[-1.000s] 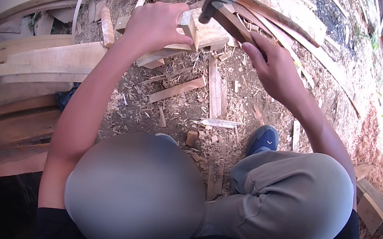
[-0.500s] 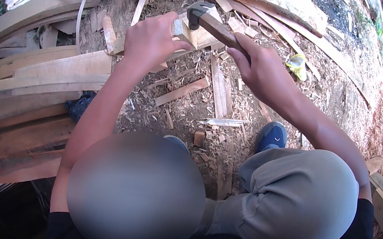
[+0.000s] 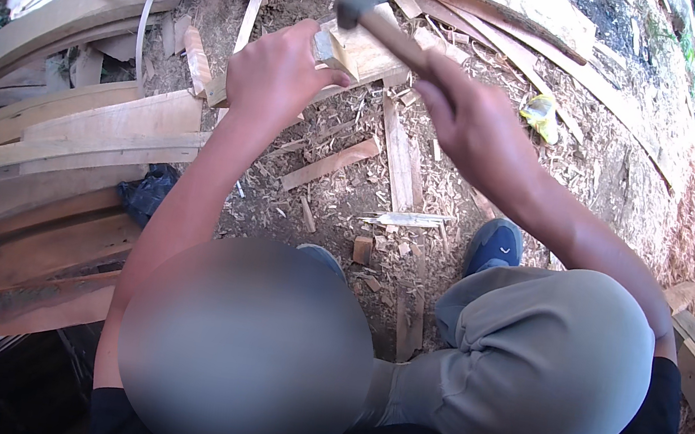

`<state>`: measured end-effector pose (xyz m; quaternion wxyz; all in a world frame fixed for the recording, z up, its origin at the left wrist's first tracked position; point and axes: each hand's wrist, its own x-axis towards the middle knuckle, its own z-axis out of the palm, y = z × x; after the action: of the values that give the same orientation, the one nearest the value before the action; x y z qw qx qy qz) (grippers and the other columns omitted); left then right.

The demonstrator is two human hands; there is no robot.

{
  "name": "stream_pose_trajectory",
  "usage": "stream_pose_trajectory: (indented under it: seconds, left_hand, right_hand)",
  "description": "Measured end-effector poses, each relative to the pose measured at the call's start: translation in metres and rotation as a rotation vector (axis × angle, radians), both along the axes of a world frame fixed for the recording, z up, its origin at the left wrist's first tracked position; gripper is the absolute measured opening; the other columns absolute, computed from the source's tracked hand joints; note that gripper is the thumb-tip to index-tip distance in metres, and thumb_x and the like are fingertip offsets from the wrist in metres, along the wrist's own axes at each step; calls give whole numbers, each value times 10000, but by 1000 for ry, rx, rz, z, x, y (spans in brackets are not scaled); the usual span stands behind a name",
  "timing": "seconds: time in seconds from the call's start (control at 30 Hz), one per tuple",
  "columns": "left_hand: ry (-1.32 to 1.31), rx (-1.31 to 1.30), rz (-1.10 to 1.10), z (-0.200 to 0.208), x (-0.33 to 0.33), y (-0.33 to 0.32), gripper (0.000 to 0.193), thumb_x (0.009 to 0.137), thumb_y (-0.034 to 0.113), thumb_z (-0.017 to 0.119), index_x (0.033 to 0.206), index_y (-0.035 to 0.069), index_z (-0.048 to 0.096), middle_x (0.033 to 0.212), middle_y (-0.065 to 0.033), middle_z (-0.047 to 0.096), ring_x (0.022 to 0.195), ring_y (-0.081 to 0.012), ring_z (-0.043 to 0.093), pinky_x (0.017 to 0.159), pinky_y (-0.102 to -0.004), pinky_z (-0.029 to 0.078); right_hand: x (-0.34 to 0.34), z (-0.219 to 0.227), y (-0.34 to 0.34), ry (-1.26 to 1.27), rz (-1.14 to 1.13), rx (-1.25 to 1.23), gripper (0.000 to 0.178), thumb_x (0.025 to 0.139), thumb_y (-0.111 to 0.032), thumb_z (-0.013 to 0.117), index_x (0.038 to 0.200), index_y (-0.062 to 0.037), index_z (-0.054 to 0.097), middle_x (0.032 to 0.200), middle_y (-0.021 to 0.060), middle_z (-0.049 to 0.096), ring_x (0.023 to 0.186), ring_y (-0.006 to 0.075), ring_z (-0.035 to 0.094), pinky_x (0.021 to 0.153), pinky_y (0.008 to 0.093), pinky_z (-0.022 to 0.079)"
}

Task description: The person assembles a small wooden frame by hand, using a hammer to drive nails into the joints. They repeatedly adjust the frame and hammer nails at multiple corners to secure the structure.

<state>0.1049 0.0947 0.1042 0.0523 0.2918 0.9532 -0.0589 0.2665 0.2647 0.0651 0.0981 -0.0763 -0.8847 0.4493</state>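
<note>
The right hand [image 3: 475,128] grips the hammer [image 3: 394,38], handle slanting up-left at upper centre; the nearer left hand [image 3: 273,69] clasps the wood block [image 3: 327,48] below its head.

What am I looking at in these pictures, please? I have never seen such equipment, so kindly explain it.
There is no robot, only a person's two bare hands. All pictures come from one wide fisheye camera on the person's head, looking down, so straight edges bend toward the rim. The right hand grips a dark-headed hammer with a brown wooden handle. The left hand holds a short, pale, squared wooden block. On the brown earth ground lie pale wood shavings and flat wooden offcuts. Long, curved brown planks lie to the left.
</note>
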Motion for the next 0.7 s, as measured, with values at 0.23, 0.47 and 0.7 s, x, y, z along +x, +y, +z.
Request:
stream_pose_trajectory:
  seconds: [0.23, 0.47, 0.7]
  left_hand:
    - [-43, -33, 52, 8, -5, 8, 810, 664, 640, 865, 1259, 122, 680, 938, -119, 760, 901, -291, 750, 738, -423, 583]
    - [-75, -75, 94, 12, 0, 11, 822, 667, 618, 874, 1299, 133, 669, 930, -111, 761, 923, -295, 750, 764, -438, 586]
    - [-44, -55, 111, 8, -2, 13, 725, 664, 615, 874, 1173, 131, 691, 937, -118, 766, 910, -306, 750, 764, -436, 588]
  right_hand:
    - [-7, 13, 3, 54, -40, -31, 199, 1041, -190, 563, 1113, -5, 561, 716, 234, 663, 667, 430, 674, 632, 521, 522]
    - [-19, 26, 18, 103, -15, 33, 208, 1046, -186, 541, 1136, -1, 572, 763, 232, 679, 714, 433, 680, 670, 544, 516]
    - [-22, 34, 17, -41, 29, 66, 213, 1030, -185, 558, 1119, 8, 575, 748, 238, 679, 721, 433, 686, 681, 532, 532]
